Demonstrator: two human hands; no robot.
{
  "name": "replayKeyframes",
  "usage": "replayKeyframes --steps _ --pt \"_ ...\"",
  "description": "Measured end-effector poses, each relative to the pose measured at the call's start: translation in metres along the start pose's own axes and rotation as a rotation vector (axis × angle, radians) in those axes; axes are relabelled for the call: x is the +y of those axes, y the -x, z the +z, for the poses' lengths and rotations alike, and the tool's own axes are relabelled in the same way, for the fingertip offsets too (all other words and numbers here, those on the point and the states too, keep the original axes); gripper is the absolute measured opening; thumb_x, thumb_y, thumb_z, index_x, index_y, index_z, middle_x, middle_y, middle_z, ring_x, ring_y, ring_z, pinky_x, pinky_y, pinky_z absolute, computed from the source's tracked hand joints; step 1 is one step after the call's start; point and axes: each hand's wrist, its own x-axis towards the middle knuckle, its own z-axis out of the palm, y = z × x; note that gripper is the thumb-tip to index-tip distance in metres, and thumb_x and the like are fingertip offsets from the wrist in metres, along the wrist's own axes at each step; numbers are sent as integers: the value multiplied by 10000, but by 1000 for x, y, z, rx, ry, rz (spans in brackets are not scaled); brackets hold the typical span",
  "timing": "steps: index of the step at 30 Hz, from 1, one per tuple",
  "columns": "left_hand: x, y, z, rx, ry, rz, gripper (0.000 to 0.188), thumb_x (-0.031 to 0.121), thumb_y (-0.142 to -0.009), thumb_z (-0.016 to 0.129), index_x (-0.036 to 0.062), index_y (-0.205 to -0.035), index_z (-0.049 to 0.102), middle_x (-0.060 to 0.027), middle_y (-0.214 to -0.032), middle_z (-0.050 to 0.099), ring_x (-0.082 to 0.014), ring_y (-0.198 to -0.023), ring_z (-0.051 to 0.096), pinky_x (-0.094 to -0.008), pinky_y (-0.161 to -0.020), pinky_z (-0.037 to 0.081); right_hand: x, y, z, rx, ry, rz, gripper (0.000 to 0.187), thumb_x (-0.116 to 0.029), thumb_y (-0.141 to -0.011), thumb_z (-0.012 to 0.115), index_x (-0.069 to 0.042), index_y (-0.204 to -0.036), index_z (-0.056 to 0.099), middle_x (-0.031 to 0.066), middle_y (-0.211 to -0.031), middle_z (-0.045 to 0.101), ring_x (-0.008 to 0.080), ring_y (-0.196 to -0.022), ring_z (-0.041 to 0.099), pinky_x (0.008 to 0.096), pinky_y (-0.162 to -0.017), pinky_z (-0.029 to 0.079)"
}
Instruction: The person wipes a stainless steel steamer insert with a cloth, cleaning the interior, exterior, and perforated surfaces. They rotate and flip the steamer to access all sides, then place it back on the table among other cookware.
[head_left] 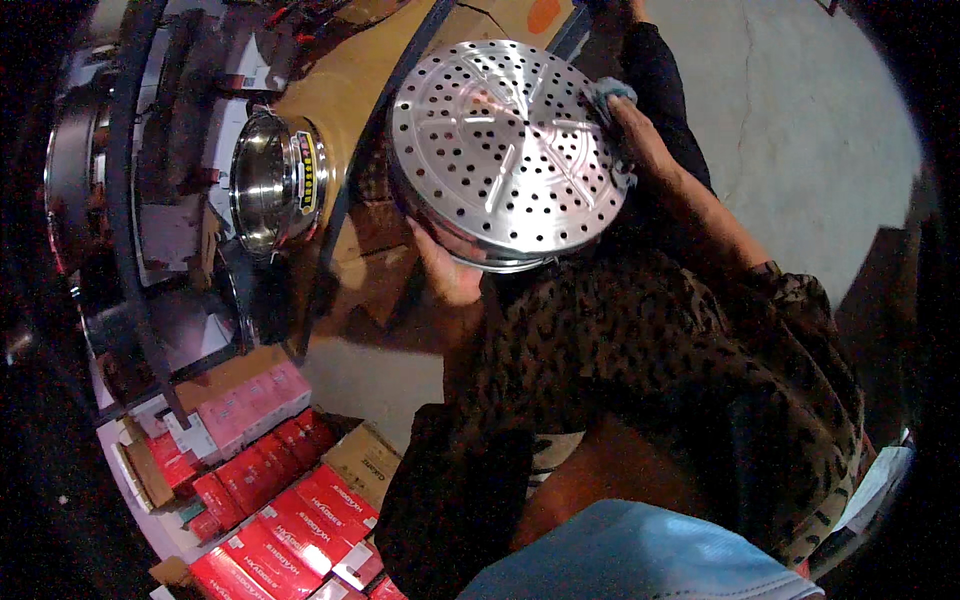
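Note:
A round, shiny steel steamer pan with a perforated face is tilted up in front of me. My left hand grips its lower left side from beneath, the fingers partly hidden by the metal. At the pan's right rim, my right hand is closed on a crumpled grey-blue cloth and presses it against the edge. To the left, a shiny steel pot with a yellow-and-dark label stands apart from both hands.
Dark metal shelf posts rise at the left, with more metalware behind them. Red boxes, a pink box and a brown carton are stacked at lower left. Grey floor spreads to the right.

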Motion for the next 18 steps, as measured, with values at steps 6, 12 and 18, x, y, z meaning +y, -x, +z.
replayKeyframes --steps 6,12,18 --pt "-16 -27 -8 -225 111 -52 668 603 -850 483 168 -1350 403 -56 -1371 427 -272 -1236 417 -461 -1016 352 -1 25 33 -334 878 -573 260 -260 -943 488 -17 -1031 511 159 -1080 535 269 -1015 538 361 -845 432" --pt "-24 -24 -24 -320 254 -223 721 601 -867 451 141 -1403 308 -76 -1399 377 -279 -1263 374 -444 -1026 333 -37 85 112 -554 1166 -662 469 -380 -946 407 -88 -1312 431 161 -1386 361 319 -1333 286 503 -1061 247" --pt "-25 -37 -16 -290 205 -161 609 551 -899 424 138 -1344 389 -67 -1368 431 -274 -1233 420 -453 -1037 332 -19 -36 133 -511 1058 -754 419 -313 -968 385 -43 -1279 461 195 -1395 362 324 -1321 311 415 -1075 271"
